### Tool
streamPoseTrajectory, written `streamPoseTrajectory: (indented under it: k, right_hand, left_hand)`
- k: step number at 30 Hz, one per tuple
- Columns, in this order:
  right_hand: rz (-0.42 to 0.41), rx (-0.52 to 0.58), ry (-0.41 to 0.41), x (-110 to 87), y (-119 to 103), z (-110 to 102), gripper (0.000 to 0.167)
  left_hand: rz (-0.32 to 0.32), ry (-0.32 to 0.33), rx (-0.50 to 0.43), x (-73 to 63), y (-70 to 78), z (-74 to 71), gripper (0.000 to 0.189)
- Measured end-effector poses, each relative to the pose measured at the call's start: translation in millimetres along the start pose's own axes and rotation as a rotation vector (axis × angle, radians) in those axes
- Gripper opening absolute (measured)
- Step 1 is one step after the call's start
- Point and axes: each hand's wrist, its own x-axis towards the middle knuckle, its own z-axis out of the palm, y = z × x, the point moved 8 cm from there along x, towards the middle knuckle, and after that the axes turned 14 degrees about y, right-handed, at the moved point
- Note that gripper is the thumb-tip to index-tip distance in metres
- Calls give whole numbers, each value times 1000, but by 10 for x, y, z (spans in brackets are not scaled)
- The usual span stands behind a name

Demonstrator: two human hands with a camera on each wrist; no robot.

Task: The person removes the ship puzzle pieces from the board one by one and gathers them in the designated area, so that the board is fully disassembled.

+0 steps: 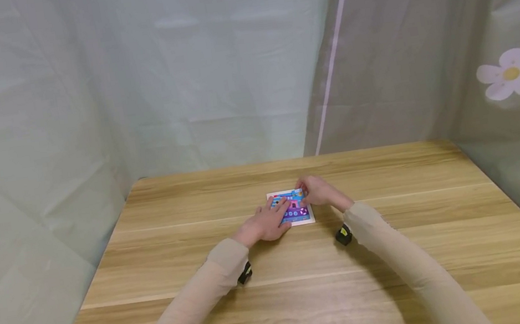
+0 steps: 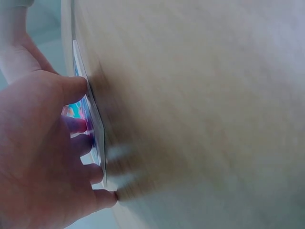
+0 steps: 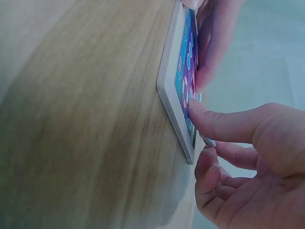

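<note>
A small flat picture puzzle point(image 1: 298, 214) with a white border and a blue, purple and pink picture lies on the table. My left hand point(image 1: 269, 223) rests on its left part, fingers spread and nearly straight. In the left wrist view the thumb and fingertips of the left hand point(image 2: 43, 143) touch the puzzle's face and edge. At the far right corner, my right hand point(image 1: 316, 190) bends over the puzzle. The right wrist view shows that hand pinching a small thin puzzle piece point(image 3: 208, 142) at the corner, its thumb touching the picture. Most of the piece is hidden by the fingers.
The wooden table point(image 1: 291, 303) extends around the puzzle on all sides. Pale curtains point(image 1: 227, 77) hang behind and beside it, with a flower print point(image 1: 511, 73) at right. A black wrist device point(image 1: 344, 234) sits under each sleeve cuff.
</note>
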Motion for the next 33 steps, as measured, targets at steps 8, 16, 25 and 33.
streamPoseTrajectory:
  k: [8,16,25,33]
  right_hand:
    - [-31,72,56,20,67,-6,14]
    - [28,73,83,2,95,-52,12]
    - [55,133,133,-9,121,-77,16]
    - [198,314,146,-34,227,-82,22]
  left_hand:
    - [3,-15,-12,-27,10,-8,64]
    - [11,-9,17,-26,13,6,63]
    - [-12,-55,52,-35,-2,76,64]
    - [-23,-97,-5,-13,-47,134,64]
